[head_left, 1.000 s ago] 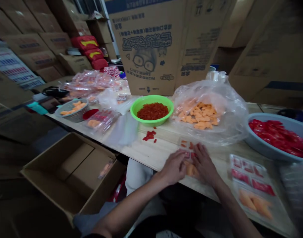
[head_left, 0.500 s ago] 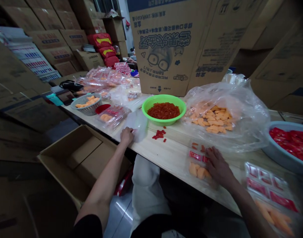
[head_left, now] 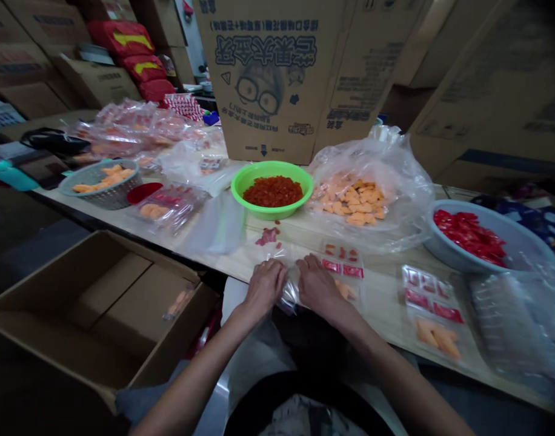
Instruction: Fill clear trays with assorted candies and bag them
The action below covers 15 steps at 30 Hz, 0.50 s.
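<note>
In front of me, at the table's near edge, a clear plastic bag (head_left: 290, 289) is pinched between both hands. My left hand (head_left: 265, 286) is closed on its left side and my right hand (head_left: 319, 287) on its right side. Just right of my right hand lies a clear tray (head_left: 355, 260) with small red pieces, red sachets and orange pieces, partly covered by that hand. A similar filled tray (head_left: 432, 312) sits further right. To the left lies a stack of flat clear bags (head_left: 217, 225). Loose red pieces (head_left: 268, 236) are scattered behind my hands.
A green bowl (head_left: 234, 192) holds red pieces. Behind the hands is a big plastic bag (head_left: 409, 181) of orange pieces. Right stands a blue-grey basin (head_left: 532, 254) of red sachets; left, a grey basket (head_left: 118, 192). An open carton (head_left: 168, 351) stands below the table. A tall carton (head_left: 277, 133) rises behind.
My left hand has left the stack with a bag and moved right. The right hand has come off the filled tray to the bag's other side. The view has turned right.
</note>
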Available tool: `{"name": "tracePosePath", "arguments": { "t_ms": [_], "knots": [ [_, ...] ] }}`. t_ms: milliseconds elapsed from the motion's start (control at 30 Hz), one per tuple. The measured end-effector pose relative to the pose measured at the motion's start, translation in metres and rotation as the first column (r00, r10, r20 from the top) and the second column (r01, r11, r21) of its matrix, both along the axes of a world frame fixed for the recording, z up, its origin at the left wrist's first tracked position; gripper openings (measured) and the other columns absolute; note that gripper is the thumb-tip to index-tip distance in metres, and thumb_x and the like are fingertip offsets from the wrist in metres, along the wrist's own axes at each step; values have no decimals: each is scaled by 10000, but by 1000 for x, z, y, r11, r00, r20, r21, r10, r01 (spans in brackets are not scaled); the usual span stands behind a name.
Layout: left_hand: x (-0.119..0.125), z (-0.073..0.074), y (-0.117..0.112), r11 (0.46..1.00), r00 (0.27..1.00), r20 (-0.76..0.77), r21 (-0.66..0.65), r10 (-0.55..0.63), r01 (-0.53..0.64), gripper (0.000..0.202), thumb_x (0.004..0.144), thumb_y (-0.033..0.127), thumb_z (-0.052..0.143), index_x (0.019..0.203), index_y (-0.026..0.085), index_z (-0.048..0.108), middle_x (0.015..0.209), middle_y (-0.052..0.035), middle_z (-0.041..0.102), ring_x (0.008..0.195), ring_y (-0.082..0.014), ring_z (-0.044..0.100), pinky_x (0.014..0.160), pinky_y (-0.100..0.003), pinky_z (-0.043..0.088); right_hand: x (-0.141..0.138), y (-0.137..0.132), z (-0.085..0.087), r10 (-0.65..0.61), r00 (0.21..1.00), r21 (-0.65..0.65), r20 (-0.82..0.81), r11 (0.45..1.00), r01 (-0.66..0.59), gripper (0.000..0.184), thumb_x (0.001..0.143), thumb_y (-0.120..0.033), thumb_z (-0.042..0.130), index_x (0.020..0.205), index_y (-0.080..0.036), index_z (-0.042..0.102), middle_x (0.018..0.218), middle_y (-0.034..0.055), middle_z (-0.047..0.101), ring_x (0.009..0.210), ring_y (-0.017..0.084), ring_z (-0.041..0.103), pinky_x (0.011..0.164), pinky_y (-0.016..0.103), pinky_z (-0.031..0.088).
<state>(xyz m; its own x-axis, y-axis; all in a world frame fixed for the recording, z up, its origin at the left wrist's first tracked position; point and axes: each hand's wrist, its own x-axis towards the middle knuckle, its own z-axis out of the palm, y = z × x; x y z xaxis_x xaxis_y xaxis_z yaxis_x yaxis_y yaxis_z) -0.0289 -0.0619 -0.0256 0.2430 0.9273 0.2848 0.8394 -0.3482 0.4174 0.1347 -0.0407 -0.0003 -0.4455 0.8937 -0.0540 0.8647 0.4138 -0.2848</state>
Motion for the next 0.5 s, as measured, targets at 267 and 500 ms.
{"name": "tracePosePath", "arguments": {
  "t_ms": [267,500],
  "knots": [
    [25,-4,-36,999,997,-71,34,5,-3,745,747,450,699,1371,125,455,1415,-194,520,1362,-379,410,1154,-582,233,27,-3,-4,-159,974,97,158,985,145,236,887,-124,490,969,-64,703,1010,198,664,1015,277,603,901,357,432],
    [60,22,-31,998,995,-79,45,54,-50,591,788,302,619,1343,138,504,1432,-172,515,1322,-366,441,1025,-552,426,33,-12,15,-285,933,139,219,956,259,261,852,-135,525,1019,-19,687,1005,236,678,985,321,639,866,394,437]
  ]
}}
